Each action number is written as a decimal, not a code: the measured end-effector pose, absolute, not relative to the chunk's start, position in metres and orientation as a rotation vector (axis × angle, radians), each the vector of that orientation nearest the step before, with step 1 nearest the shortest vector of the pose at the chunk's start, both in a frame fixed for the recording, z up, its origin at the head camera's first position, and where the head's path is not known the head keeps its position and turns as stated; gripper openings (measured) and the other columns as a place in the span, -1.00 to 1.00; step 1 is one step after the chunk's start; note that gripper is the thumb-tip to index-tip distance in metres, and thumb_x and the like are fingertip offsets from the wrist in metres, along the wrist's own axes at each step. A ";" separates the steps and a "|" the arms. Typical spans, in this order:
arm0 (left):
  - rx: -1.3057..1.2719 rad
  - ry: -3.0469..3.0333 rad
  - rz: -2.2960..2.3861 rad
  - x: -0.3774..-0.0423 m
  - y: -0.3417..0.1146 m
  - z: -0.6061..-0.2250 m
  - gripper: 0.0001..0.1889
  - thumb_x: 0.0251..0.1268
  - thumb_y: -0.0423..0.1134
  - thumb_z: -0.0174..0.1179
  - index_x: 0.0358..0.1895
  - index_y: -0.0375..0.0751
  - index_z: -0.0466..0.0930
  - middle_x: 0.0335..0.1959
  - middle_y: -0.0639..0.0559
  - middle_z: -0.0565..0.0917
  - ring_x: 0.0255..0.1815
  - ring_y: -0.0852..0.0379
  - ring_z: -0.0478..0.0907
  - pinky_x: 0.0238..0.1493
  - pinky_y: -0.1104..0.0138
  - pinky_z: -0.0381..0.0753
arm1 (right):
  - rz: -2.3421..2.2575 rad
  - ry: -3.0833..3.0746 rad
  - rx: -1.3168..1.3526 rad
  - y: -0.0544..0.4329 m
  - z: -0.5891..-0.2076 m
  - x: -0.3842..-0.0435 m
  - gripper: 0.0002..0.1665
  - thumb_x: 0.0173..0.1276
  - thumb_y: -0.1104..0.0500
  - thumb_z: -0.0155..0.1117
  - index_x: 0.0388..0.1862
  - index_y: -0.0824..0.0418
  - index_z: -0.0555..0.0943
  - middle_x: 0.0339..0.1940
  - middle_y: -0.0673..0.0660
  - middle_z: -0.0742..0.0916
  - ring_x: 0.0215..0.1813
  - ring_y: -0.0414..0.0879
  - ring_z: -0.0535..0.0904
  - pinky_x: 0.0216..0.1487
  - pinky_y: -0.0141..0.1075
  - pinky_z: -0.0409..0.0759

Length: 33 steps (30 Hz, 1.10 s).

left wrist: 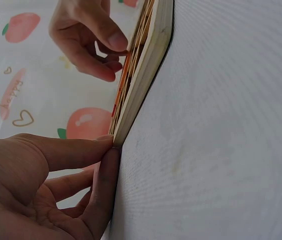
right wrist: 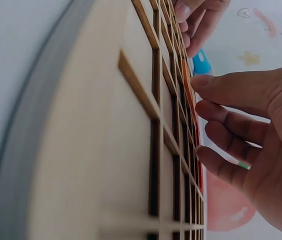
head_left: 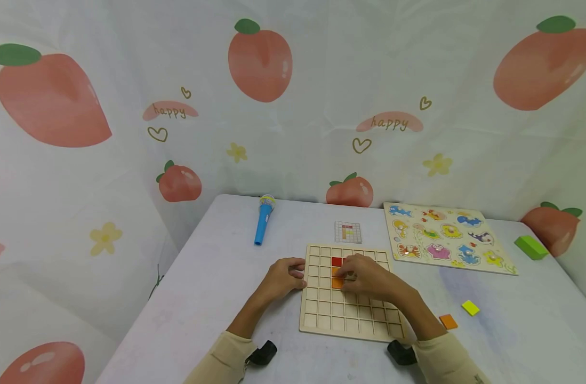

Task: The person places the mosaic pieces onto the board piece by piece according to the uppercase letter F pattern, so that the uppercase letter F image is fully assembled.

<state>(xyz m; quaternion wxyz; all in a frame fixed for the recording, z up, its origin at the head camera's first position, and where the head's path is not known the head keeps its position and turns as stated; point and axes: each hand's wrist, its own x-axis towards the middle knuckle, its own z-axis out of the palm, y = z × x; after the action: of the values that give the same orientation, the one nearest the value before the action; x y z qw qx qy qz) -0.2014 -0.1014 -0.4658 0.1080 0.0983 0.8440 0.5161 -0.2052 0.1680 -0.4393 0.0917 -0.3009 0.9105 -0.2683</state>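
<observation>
A wooden grid board (head_left: 321,320) lies on the table, its cells marked off by thin raised strips. Within one column sit a red tile (head_left: 337,262) and orange tiles (head_left: 337,283) below it. My left hand (head_left: 280,280) pinches the board's left edge between thumb and finger; the left wrist view shows them right at the edge's corner (left wrist: 118,140). Over the grid, my right hand (head_left: 369,277) touches the orange tiles with its thumb and fingertips. In the right wrist view its fingers are gently bent and spread, and they partly cover the tiles in the head view.
Right of the board lie a loose orange tile (head_left: 448,321) and a yellow tile (head_left: 471,308). Behind it is a small pattern card (head_left: 347,232). A blue toy microphone (head_left: 263,221) lies back left; an animal puzzle board (head_left: 506,271) and a green block (head_left: 531,247) are back right.
</observation>
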 end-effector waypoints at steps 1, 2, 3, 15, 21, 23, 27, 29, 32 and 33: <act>0.290 2.482 1.520 -0.201 -0.101 -0.466 -0.39 0.16 -0.46 0.45 0.34 -0.44 0.58 0.13 -0.16 0.74 0.06 0.01 0.72 0.03 0.22 0.73 | -0.810 2.704 -0.894 0.170 -0.439 -0.205 -0.76 0.36 0.17 0.51 -0.01 0.11 0.85 -0.10 -0.11 0.77 0.00 -0.14 0.57 0.14 -0.10 0.59; 0.291 2.482 1.521 -0.201 -0.101 -0.465 -0.39 0.16 -0.46 0.45 0.34 -0.44 0.58 0.13 -0.16 0.74 0.06 0.01 0.72 0.02 0.22 0.73 | -0.832 2.698 -0.894 0.173 -0.439 -0.205 -0.76 0.36 0.18 0.51 -0.01 0.12 0.84 -0.11 -0.10 0.77 -0.01 -0.14 0.58 0.11 -0.12 0.60; 0.293 2.481 1.523 -0.201 -0.101 -0.465 -0.39 0.16 -0.47 0.45 0.34 -0.44 0.58 0.13 -0.17 0.74 0.06 0.01 0.72 0.02 0.23 0.73 | -0.852 2.695 -0.889 0.175 -0.439 -0.204 -0.76 0.36 0.18 0.52 -0.01 0.12 0.84 -0.11 -0.10 0.77 -0.02 -0.15 0.59 0.10 -0.14 0.61; 0.276 2.489 1.525 -0.202 -0.101 -0.467 -0.40 0.17 -0.46 0.46 0.34 -0.43 0.59 0.12 -0.15 0.74 0.04 0.03 0.72 0.02 0.22 0.73 | -0.863 2.713 -0.760 0.205 -0.435 -0.195 -0.67 0.37 0.10 0.54 0.06 0.18 0.80 -0.09 -0.07 0.75 -0.05 -0.15 0.59 0.00 -0.24 0.64; 0.279 2.486 1.523 -0.201 -0.101 -0.467 -0.40 0.17 -0.46 0.46 0.33 -0.43 0.59 0.11 -0.15 0.74 0.04 0.02 0.72 0.02 0.20 0.74 | -0.883 2.731 -0.696 0.223 -0.434 -0.186 -0.65 0.38 0.10 0.52 0.09 0.18 0.78 -0.10 -0.07 0.74 -0.04 -0.14 0.58 -0.01 -0.26 0.63; 0.277 2.489 1.519 -0.201 -0.101 -0.467 -0.40 0.17 -0.46 0.46 0.33 -0.43 0.59 0.11 -0.14 0.74 0.04 0.02 0.72 0.03 0.20 0.74 | -0.894 2.741 -0.683 0.229 -0.434 -0.184 -0.65 0.37 0.09 0.53 0.09 0.17 0.78 -0.09 -0.07 0.73 -0.04 -0.14 0.59 -0.02 -0.27 0.63; 0.267 2.491 1.512 -0.201 -0.100 -0.467 -0.40 0.18 -0.45 0.46 0.34 -0.43 0.59 0.12 -0.14 0.74 0.05 0.02 0.72 0.03 0.19 0.74 | -0.911 2.758 -0.663 0.240 -0.434 -0.179 -0.67 0.36 0.11 0.52 0.06 0.16 0.79 -0.12 -0.08 0.73 -0.07 -0.15 0.59 -0.05 -0.30 0.63; 0.265 2.489 1.511 -0.200 -0.100 -0.467 -0.40 0.18 -0.45 0.46 0.34 -0.43 0.59 0.12 -0.15 0.74 0.04 0.02 0.72 0.03 0.19 0.74 | -0.920 2.766 -0.666 0.245 -0.434 -0.177 -0.67 0.35 0.13 0.52 0.06 0.17 0.79 -0.14 -0.08 0.73 -0.09 -0.16 0.59 -0.06 -0.30 0.63; 0.266 2.486 1.514 -0.200 -0.099 -0.467 -0.40 0.17 -0.46 0.46 0.34 -0.44 0.59 0.12 -0.15 0.74 0.04 0.02 0.72 0.02 0.20 0.74 | -0.910 2.790 -0.667 0.253 -0.434 -0.172 -0.64 0.32 0.11 0.54 0.06 0.18 0.79 -0.16 -0.10 0.72 -0.10 -0.17 0.58 -0.07 -0.29 0.63; 0.266 2.485 1.516 -0.200 -0.099 -0.466 -0.40 0.17 -0.46 0.46 0.34 -0.44 0.59 0.12 -0.15 0.74 0.04 0.03 0.72 0.02 0.20 0.74 | -0.904 2.799 -0.661 0.256 -0.434 -0.170 -0.63 0.32 0.09 0.55 0.07 0.17 0.79 -0.15 -0.11 0.72 -0.10 -0.18 0.57 -0.06 -0.28 0.63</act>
<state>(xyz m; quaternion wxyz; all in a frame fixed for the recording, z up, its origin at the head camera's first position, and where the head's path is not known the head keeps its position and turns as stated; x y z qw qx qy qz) -0.1999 -0.0992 -0.4664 0.1092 0.0905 0.8451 0.5155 -0.1702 0.2564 -0.4344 0.0634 -0.2189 0.9266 -0.2991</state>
